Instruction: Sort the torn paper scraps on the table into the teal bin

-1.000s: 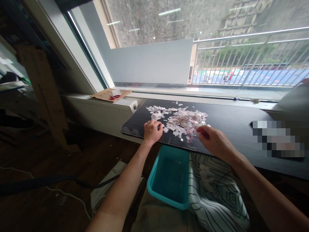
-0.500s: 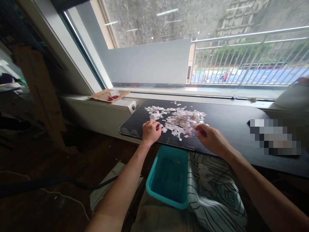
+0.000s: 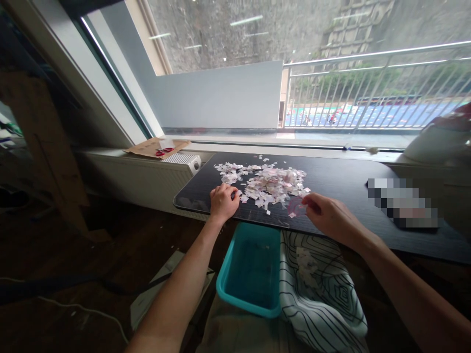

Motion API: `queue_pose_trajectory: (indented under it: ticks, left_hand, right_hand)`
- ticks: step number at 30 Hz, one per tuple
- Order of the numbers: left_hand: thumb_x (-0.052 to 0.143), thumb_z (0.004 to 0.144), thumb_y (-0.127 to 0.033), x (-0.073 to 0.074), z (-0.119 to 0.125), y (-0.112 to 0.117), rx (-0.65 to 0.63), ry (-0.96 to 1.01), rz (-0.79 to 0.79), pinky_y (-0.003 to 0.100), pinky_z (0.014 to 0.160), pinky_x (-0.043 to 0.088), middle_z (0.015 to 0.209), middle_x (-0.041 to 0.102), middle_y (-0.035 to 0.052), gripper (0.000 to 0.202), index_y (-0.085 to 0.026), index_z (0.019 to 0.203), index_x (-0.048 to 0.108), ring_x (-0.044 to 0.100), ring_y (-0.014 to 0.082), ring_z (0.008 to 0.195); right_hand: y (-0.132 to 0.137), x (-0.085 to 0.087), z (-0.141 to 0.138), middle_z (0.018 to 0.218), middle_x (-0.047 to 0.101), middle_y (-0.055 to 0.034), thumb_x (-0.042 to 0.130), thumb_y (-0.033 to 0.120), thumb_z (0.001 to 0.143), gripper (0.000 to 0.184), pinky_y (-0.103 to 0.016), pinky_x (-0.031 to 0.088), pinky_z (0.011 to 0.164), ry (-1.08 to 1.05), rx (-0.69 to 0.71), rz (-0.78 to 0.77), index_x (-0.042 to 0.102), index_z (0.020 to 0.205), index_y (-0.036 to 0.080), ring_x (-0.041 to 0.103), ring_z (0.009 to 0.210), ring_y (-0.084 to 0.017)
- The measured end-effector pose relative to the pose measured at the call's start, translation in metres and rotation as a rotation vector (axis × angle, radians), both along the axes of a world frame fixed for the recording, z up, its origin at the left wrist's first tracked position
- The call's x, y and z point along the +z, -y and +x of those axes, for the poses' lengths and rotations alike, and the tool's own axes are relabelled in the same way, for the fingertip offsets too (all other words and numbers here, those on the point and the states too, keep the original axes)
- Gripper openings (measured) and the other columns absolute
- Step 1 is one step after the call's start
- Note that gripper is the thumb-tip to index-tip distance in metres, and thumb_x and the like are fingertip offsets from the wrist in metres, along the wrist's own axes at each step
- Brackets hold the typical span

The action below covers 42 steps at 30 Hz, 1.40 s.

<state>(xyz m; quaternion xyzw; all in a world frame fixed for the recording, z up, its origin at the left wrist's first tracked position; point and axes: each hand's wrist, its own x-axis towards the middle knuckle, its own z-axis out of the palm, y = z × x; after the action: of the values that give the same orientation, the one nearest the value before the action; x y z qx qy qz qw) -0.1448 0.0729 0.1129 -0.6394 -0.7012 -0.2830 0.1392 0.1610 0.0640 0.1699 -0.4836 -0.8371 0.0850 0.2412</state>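
Note:
On the dark tabletop [image 3: 334,171] lies a loose heap of small white and pinkish paper pieces [image 3: 272,182]. My left hand [image 3: 223,201] rests at the table's front edge, left of the heap. Its fingers are curled closed, and a dark spot shows inside the curl; what it is I cannot make out. My right hand [image 3: 324,211] pinches a thin, clear plastic piece with pink print [image 3: 295,207] at the heap's near right side. That piece lies low over the table, just beside the scraps.
Below the table edge stands a teal plastic bin [image 3: 221,280], with a patterned white cloth [image 3: 324,314] beside it holding some scraps. Red-handled scissors [image 3: 164,152] lie on brown cardboard [image 3: 142,148] by the radiator [image 3: 143,176]. A blurred-out object [image 3: 403,203] lies at the table's right.
The right hand has drawn the clear pink-printed plastic piece a little away from the heap, toward the table's front edge. My left hand stays closed at the edge. The view has shifted slightly.

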Motion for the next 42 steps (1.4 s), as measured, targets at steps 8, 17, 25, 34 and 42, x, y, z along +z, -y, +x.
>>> queue_pose_trajectory:
  ticks: [8,17,25,34,42]
  left_hand:
    - [0.058,0.081,-0.023,-0.001,-0.001,-0.001,0.002,-0.003,0.002,0.038,0.085,0.040,0.094,0.065,0.0052,0.012,-0.022,0.087,0.069,0.057,0.0249,0.092]
    - [0.058,0.081,-0.024,-0.001,-0.001,-0.002,0.005,-0.003,-0.002,0.038,0.086,0.040,0.095,0.065,0.0056,0.012,-0.022,0.087,0.069,0.057,0.0250,0.093]
    - [0.057,0.082,-0.024,-0.001,-0.001,-0.002,0.005,0.003,-0.011,0.038,0.087,0.040,0.095,0.065,0.0057,0.013,-0.023,0.087,0.069,0.057,0.0251,0.093]
    - [0.057,0.081,-0.024,0.000,-0.001,-0.001,0.006,0.008,-0.013,0.038,0.087,0.040,0.095,0.065,0.0057,0.013,-0.023,0.088,0.069,0.057,0.0250,0.094]
    - [0.057,0.082,-0.024,0.002,0.002,0.001,0.005,0.017,-0.026,0.038,0.087,0.039,0.096,0.065,0.0053,0.013,-0.022,0.087,0.068,0.057,0.0245,0.094]
  right_hand:
    - [0.005,0.000,0.016,0.073,0.068,-0.0009,0.047,0.023,0.079,0.022,-0.025,0.041,0.060,-0.013,-0.030,-0.009,0.064,0.093,0.021,0.061,0.064,-0.016]
    - [0.009,-0.003,0.025,0.073,0.068,-0.0003,0.048,0.025,0.080,0.021,-0.024,0.043,0.060,-0.043,-0.035,-0.050,0.064,0.093,0.020,0.062,0.064,-0.015]
    - [0.027,0.002,0.043,0.077,0.070,-0.0008,0.049,0.026,0.081,0.018,-0.024,0.043,0.059,0.016,-0.014,-0.110,0.063,0.091,0.022,0.062,0.065,-0.015]
    - [0.009,-0.014,0.020,0.076,0.069,-0.0029,0.048,0.025,0.082,0.022,-0.027,0.044,0.060,-0.085,-0.126,0.031,0.064,0.096,0.020,0.062,0.065,-0.017]
    - [0.024,-0.024,-0.002,0.081,0.069,-0.0043,0.048,0.027,0.084,0.021,-0.027,0.046,0.063,-0.199,-0.012,0.003,0.062,0.098,0.019,0.062,0.067,-0.016]
